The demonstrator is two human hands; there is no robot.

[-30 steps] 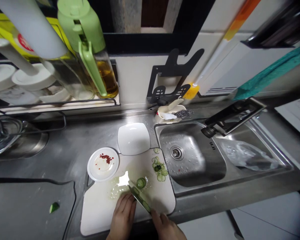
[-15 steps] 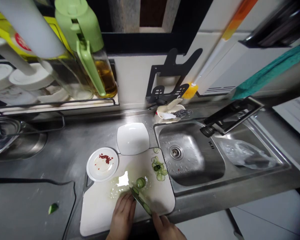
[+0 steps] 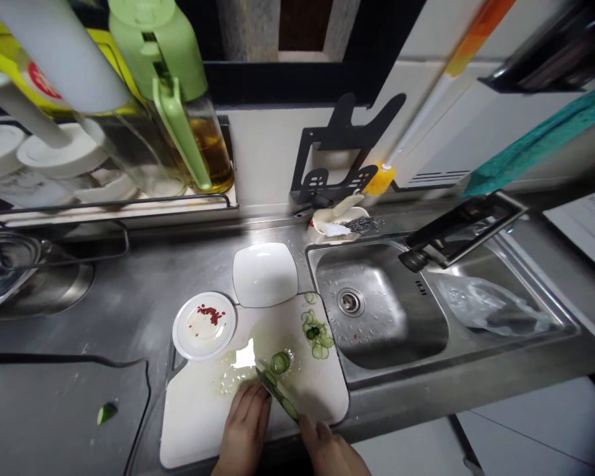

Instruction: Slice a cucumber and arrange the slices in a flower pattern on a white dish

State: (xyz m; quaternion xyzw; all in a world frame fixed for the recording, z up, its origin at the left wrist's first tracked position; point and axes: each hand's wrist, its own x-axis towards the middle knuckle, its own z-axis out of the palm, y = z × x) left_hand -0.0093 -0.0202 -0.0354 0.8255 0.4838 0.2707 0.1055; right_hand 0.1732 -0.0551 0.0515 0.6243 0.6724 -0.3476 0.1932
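My right hand (image 3: 330, 449) grips a kitchen knife (image 3: 276, 391), its blade slanting up and left over the white cutting board (image 3: 193, 423). Cucumber slices (image 3: 288, 407) cling along the blade. Right beside the knife, my left hand (image 3: 246, 420) has its fingers curled down on a cucumber, which the fingers almost wholly hide. Just beyond the blade tip lies a small stack of cut cucumber (image 3: 279, 362) on the wet board. More thin slices (image 3: 318, 337) are heaped near the board's right edge.
A round plate with red bits (image 3: 183, 340) overlaps the board's left corner; a square white plate (image 3: 265, 274) sits behind. The sink (image 3: 377, 311) and black faucet (image 3: 431, 238) are at right. A cucumber end (image 3: 106, 414) lies left, and an oil bottle (image 3: 211, 152) stands on the rack.
The view has shifted very slightly. Both hands and the knife stay at nearly the same place on the board, the blade barely moved.
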